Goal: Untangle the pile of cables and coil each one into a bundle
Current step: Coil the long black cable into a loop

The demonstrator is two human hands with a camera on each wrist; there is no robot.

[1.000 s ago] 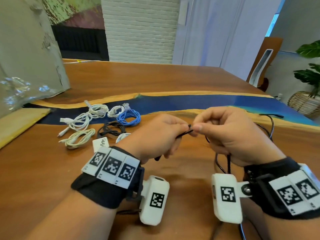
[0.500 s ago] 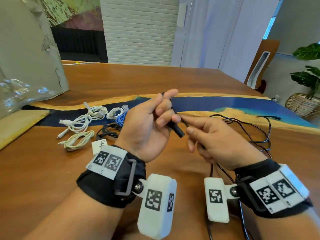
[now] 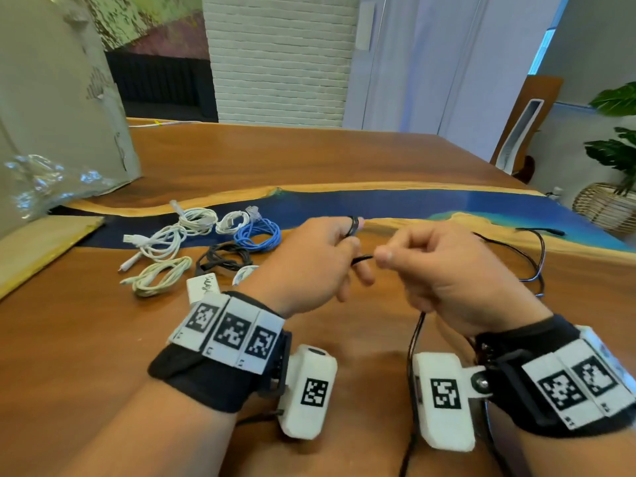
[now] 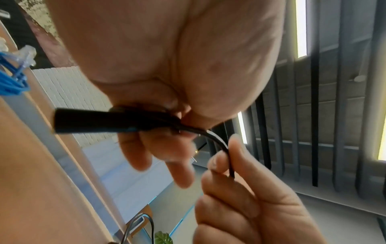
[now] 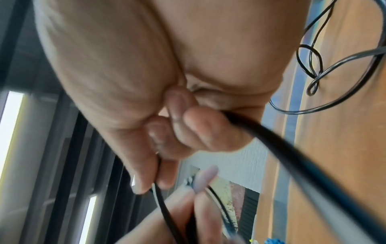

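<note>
The thin black cable (image 3: 363, 259) is pinched near its end by the left hand (image 3: 311, 266), with a first small turn looped over the raised forefinger; in the left wrist view the thick black cylindrical plug (image 4: 94, 122) is seen jutting out from under the curled fingers. The right hand (image 3: 444, 270) is closed on the same cable just beside the left, thumb against forefinger, so that a short taut stretch is held between the two hands. From under the right palm the cable is dropped toward the wooden table with a blue resin strip (image 3: 309, 160), and its loose remainder (image 3: 537, 256) is left sprawled in open loops to the right.

The step in hand is judged to be the start of coiling this last black cable. The next move would call for slack to be fed by the right hand while turns are wound round the left fingers, with care that the crossed loops on the table are not drawn into a knot.

Farther left, bundles already coiled are laid together: several white cables (image 3: 165, 241), a blue network cable (image 3: 257, 233) and a black cable bundle (image 3: 223, 258).

No brand or readable writing can be made out; only square black-and-white marker patterns (image 3: 229, 331) are shown on the wristbands and wrist cameras.
</note>
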